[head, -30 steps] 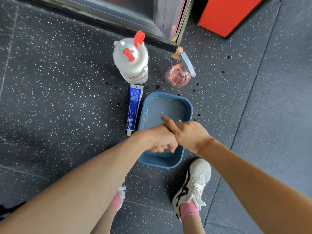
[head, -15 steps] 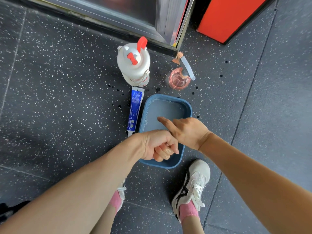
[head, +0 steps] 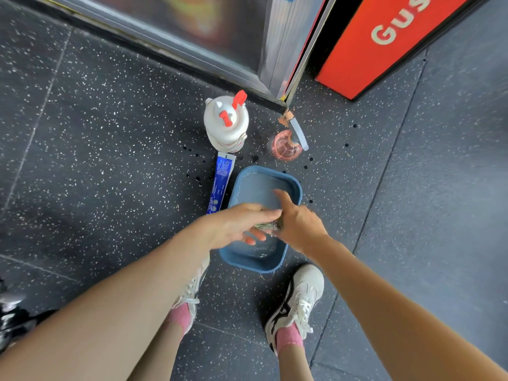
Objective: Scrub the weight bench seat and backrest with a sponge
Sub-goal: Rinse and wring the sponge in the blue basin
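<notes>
Wetting sponge (head: 266,225) over blue basin (head: 294,185): prep step, bench not in view.
Grip: right hand (head: 298,225) curls round sponge; left hand (head: 239,224) lies flat-fingered against it (edges blurred). Next, likely: wring out, carry to bench.

A dark grey rubber floor (head: 110,160) flecked with white carries a blue rectangular plastic basin (head: 253,264), with dark drops dotted around its far end. From the basin, a blue-and-white tube (head: 221,182) lies flat at ten o'clock, a white bottle with red cap (head: 226,125) stands at eleven and a pink translucent spray bottle (head: 284,145) at one. Two white sneakers (head: 299,298) stand at five and seven.
</notes>
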`<state>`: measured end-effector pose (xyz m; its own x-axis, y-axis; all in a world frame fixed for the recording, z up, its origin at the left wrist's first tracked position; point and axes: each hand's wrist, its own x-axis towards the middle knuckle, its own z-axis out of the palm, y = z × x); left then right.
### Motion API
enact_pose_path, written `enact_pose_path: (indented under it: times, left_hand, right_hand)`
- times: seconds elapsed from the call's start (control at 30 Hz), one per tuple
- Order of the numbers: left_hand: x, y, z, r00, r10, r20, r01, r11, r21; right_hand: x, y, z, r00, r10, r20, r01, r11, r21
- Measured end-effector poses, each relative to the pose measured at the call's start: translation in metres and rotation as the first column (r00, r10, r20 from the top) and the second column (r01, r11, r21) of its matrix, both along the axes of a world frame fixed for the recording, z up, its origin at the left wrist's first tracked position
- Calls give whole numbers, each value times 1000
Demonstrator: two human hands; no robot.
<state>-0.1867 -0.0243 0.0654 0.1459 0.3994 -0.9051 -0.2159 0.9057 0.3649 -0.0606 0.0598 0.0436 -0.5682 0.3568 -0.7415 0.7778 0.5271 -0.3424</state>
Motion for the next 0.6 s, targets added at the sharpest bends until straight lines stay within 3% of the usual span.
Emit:
enact_pose_path:
  times: [0.03,0.07,0.13,0.17,0.2,0.3,0.43,0.6]
  left_hand:
    - [-4,-2,7,998,50,-23,-50,999,18]
    - [-8,-3,13,991,78,-111,-74,996,39]
    - [-13,-4,26,943,168,-287,-152,985,78]
    - [-15,-4,34,927,252,-279,-237,968,84]
    - [-16,-3,42,915,327,-234,-316,945,84]
    - [-16,2,69,885,435,-163,-428,900,80]
    - [-22,7,100,818,487,-306,-486,870,87]
    - [-38,11,175,793,535,-293,-528,842,110]
  right_hand:
    - [-2,-1,7,989,-146,-28,140,980,-144]
    - [-4,1,15,942,-337,-12,316,895,-315]
    - [-9,3,37,724,-662,194,637,535,-555]
    - [-11,3,48,610,-738,289,720,364,-591]
    - [-12,1,57,537,-773,338,754,259,-604]
    - [-16,-7,78,411,-845,341,774,126,-621]
    - [-28,-9,114,117,-925,361,819,-116,-561]
    - [-48,-4,182,-59,-945,320,832,-224,-508]
